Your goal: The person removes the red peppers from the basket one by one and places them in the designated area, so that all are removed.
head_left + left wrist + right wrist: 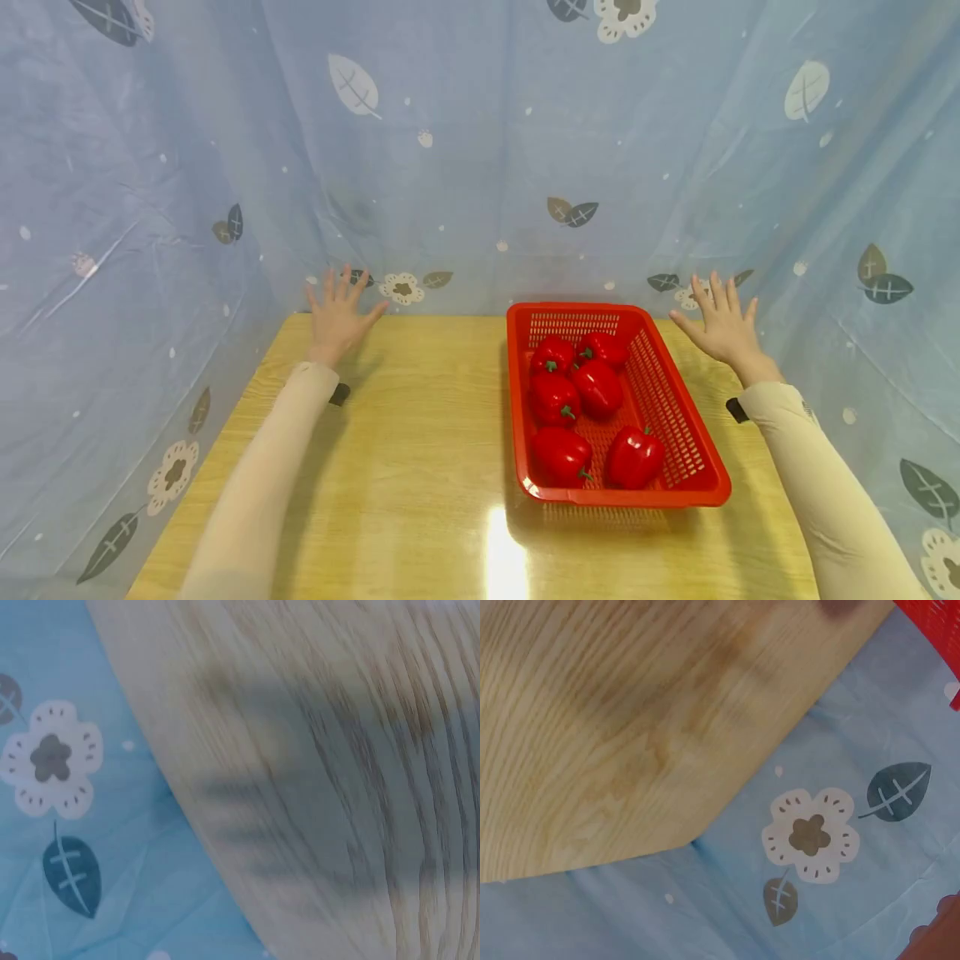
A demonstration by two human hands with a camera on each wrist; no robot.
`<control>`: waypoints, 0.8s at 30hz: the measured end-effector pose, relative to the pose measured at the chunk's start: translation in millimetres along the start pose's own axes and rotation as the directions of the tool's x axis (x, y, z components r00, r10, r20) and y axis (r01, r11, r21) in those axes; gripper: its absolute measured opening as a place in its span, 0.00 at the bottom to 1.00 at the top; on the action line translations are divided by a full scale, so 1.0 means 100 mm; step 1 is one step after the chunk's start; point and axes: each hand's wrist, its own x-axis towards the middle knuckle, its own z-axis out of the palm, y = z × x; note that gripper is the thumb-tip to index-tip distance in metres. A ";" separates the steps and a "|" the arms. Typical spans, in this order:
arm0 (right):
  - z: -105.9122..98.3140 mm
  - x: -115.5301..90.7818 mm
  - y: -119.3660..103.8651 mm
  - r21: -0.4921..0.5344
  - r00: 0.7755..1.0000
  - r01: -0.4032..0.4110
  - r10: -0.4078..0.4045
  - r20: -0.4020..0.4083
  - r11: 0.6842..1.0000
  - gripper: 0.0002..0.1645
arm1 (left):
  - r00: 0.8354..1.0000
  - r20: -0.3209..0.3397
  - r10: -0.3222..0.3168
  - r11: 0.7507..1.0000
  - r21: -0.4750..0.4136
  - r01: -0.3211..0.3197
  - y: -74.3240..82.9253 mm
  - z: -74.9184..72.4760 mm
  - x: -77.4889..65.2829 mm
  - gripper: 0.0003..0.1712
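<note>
Left hand (pixel 337 325), right hand (pixel 723 333) spread wide, empty, flanking basket (pixel 630 498); worktop (pixel 420 433) contact hard to judge. Peppers (pixel 597 392) inside: best approached from above, clear of rim (pixel 577 307).

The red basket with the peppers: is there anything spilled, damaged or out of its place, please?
Nothing stands out. The red basket stands upright on the table, all six visible peppers lie inside it, and no damage shows.
</note>
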 end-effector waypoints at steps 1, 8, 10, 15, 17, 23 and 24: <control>0.01 -0.01 0.01 0.003 1.000 -0.001 0.001 0.002 1.000 0.48 | 1.000 0.005 0.002 1.000 -0.009 -0.002 0.01 0.03 0.00 0.46; 0.08 -0.06 -0.01 0.052 1.000 -0.002 0.002 0.007 0.999 0.47 | 0.998 0.032 0.046 0.997 -0.069 -0.044 0.15 0.20 -0.03 0.46; 0.10 -0.06 -0.03 0.062 1.000 0.002 -0.003 0.014 0.998 0.46 | 0.997 0.045 0.060 0.995 -0.084 -0.057 0.19 0.24 -0.04 0.46; 0.16 -0.08 -0.07 0.078 0.999 0.022 -0.026 0.039 0.997 0.45 | 0.995 0.072 0.074 0.991 -0.113 -0.066 0.32 0.32 -0.04 0.45; 0.17 -0.09 -0.08 0.098 0.999 0.035 -0.039 0.035 0.995 0.44 | 0.994 0.071 0.078 0.990 -0.126 -0.069 0.37 0.34 -0.04 0.44; 0.23 -0.10 -0.13 0.164 0.995 0.096 -0.101 0.022 0.982 0.42 | 0.992 0.072 0.099 0.989 -0.116 -0.090 0.52 0.41 -0.03 0.43; 0.25 -0.10 -0.14 0.171 0.993 0.106 -0.112 0.026 0.980 0.42 | 0.992 0.077 0.101 0.988 -0.124 -0.091 0.54 0.42 -0.03 0.42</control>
